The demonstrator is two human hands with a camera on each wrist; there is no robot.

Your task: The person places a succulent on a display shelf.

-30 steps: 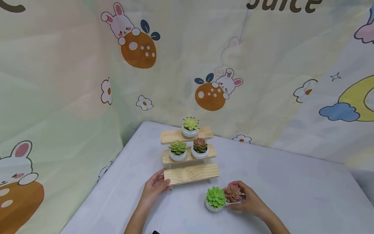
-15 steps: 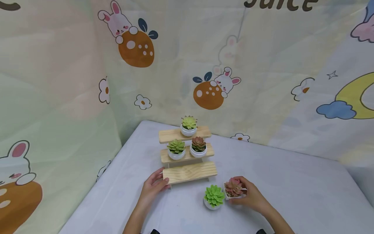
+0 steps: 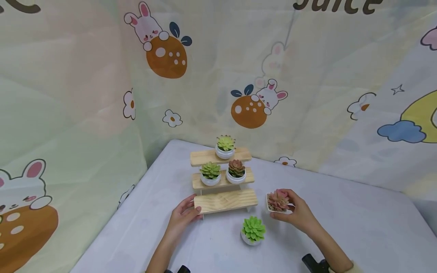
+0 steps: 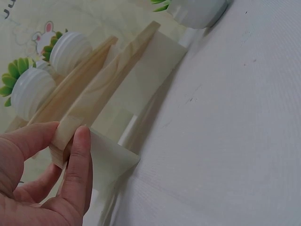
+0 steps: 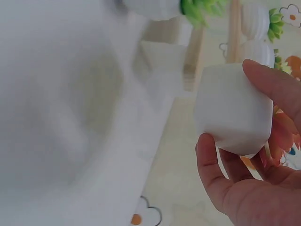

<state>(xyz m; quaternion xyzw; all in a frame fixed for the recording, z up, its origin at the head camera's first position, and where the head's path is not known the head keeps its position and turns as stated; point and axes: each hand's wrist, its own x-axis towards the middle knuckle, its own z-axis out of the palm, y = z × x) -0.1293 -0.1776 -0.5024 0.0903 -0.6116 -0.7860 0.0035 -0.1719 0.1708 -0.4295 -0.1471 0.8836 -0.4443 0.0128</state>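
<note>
My left hand [image 3: 181,218] pinches the left end of the lowest board of a three-tier wooden plant stand [image 3: 226,201]. The left wrist view shows thumb and fingers on either side of that board end [image 4: 69,136]. In my right hand [image 3: 302,213] is a pink potted succulent [image 3: 278,201], gripped by its square white pot [image 5: 230,106]. The right wrist view shows the pot held above the table, right of the stand. A bright green succulent [image 3: 253,228] in a round white pot stands on the table in front of the stand.
The middle tier carries a green succulent [image 3: 210,170] and a reddish-brown one [image 3: 236,168]; a pale green one [image 3: 225,143] sits on the top tier. Behind the white-covered table [image 3: 324,212] hangs a printed cloth backdrop [image 3: 205,94].
My right hand has lifted the pink succulent from beside the bright green one and moved it up and rightward, leaving a gap between them. My left hand stays on the lowest board.
</note>
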